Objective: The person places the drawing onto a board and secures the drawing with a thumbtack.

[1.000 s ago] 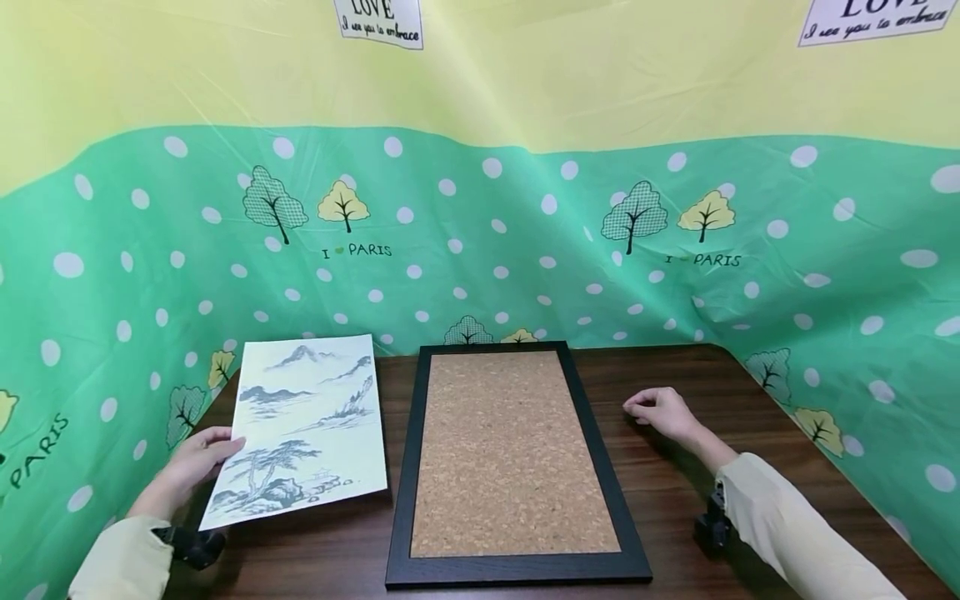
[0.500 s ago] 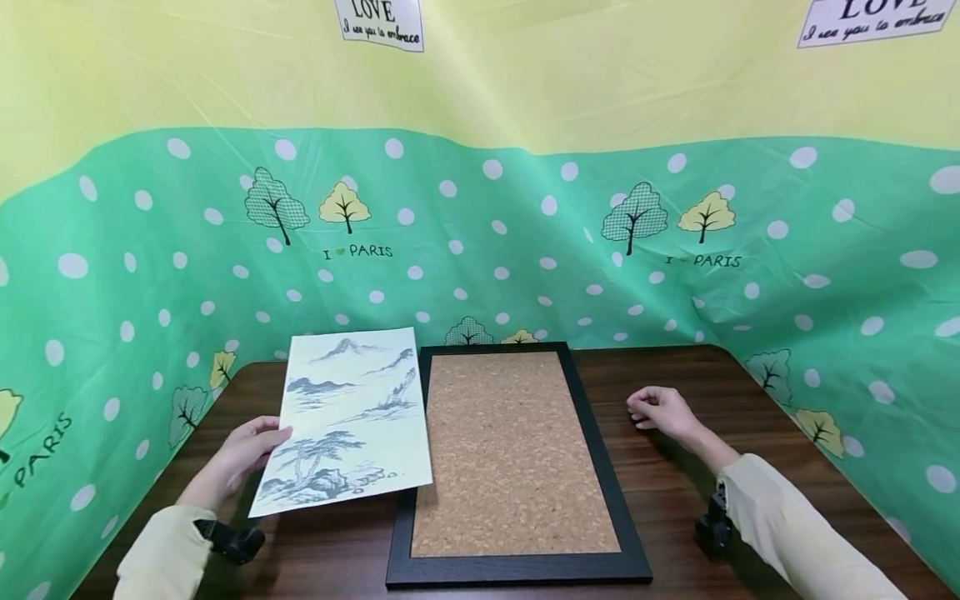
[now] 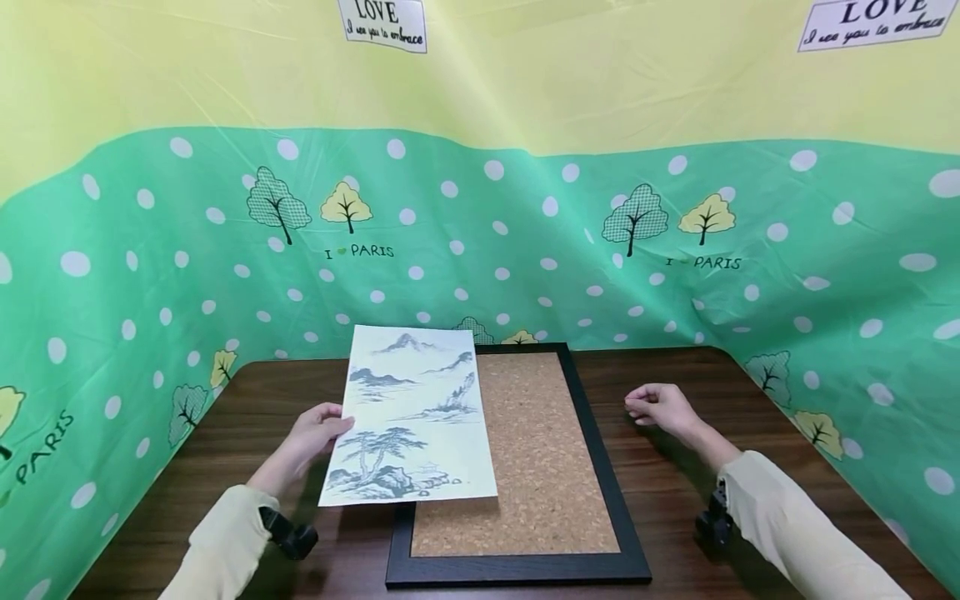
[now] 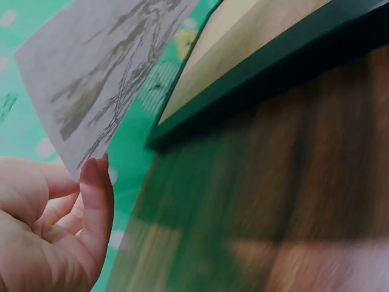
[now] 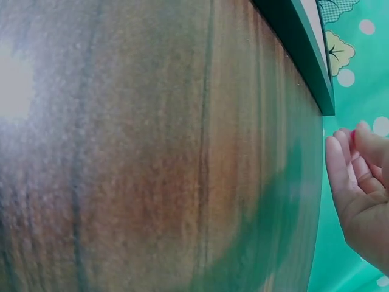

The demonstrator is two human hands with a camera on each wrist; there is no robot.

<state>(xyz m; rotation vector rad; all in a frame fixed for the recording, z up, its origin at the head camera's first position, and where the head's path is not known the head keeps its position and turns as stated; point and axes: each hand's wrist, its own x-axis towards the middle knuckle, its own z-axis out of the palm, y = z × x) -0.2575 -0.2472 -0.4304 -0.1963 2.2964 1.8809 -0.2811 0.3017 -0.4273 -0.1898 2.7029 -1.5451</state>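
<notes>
A white sheet printed with a grey-blue ink landscape is pinched at its left edge by my left hand. In the left wrist view, the thumb and fingers of that hand grip the sheet's edge. The sheet hangs over the left part of a cork board with a black frame, hiding that part. Right of the board, my right hand is held with thumb and fingertips together. A small red thing shows between them in the right wrist view, too small to identify.
The board's black frame lies on a dark brown wooden table. A green and yellow patterned cloth hangs behind the table and along both sides. Each wrist wears a black camera.
My left hand has carried the sheet rightward, from beside the cork board to over its left part. The right hand has stayed nearly still.
</notes>
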